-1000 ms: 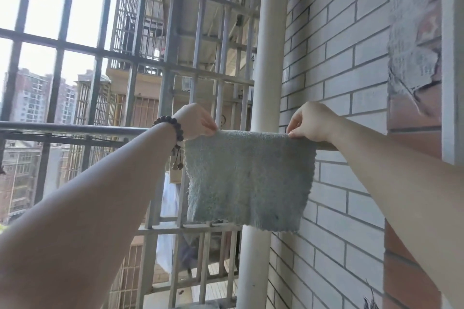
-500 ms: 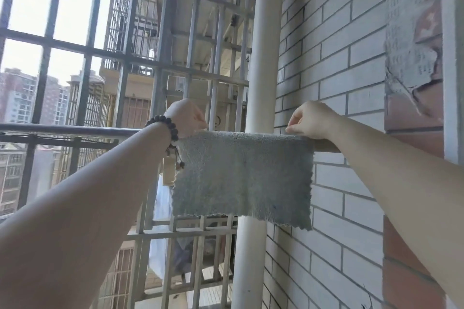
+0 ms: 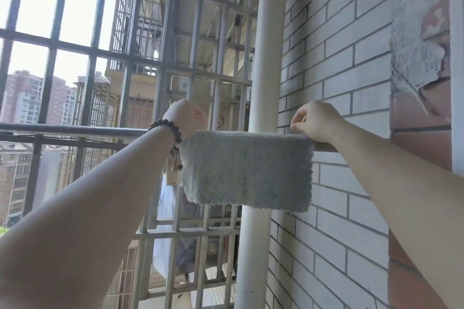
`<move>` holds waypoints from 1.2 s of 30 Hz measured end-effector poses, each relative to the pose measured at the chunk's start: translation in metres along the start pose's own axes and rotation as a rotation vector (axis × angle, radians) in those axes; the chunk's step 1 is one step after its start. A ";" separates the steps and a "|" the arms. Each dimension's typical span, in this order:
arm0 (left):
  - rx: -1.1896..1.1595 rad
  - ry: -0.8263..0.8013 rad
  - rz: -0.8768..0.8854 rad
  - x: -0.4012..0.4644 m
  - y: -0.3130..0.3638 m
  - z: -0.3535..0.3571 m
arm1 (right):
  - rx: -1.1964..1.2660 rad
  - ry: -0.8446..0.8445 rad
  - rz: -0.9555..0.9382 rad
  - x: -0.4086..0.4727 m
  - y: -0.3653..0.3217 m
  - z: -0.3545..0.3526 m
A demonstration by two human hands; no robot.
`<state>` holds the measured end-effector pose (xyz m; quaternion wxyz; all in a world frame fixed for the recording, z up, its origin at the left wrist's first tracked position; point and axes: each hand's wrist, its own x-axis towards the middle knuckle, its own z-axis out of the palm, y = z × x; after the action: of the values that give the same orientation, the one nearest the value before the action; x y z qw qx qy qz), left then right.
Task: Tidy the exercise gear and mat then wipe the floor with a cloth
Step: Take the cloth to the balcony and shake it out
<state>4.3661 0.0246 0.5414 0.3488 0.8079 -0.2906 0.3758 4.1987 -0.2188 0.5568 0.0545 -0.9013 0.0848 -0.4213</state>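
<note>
Can't see the fingertips of either hand, left (image 3: pixel 186 118) or right (image 3: pixel 316 121), they curl away at the cloth (image 3: pixel 247 170) top. The cloth covers the rail (image 3: pixel 75 130) there. Both arms run off frame.
</note>
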 end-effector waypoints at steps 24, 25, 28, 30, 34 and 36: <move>-0.082 -0.136 0.077 -0.016 0.008 -0.001 | 0.027 -0.028 0.002 -0.016 0.003 -0.002; -0.081 -0.117 0.074 -0.016 0.009 0.000 | 0.019 -0.003 -0.001 -0.016 0.003 -0.001; -0.059 -0.092 0.063 -0.017 0.012 0.003 | 0.000 0.055 -0.010 -0.016 0.002 0.002; -0.114 -0.024 0.050 -0.021 0.012 0.003 | 0.025 0.087 0.006 -0.018 0.004 0.004; -0.141 0.291 0.158 -0.054 0.019 0.010 | 0.114 0.399 -0.021 -0.043 0.003 0.014; -0.008 0.458 0.323 -0.083 0.024 0.025 | 0.066 0.552 -0.148 -0.070 -0.003 0.029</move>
<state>4.3133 0.0080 0.4703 0.3444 0.6437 -0.3307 0.5981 4.1775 -0.2013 0.4862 0.0278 -0.7540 0.0167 -0.6561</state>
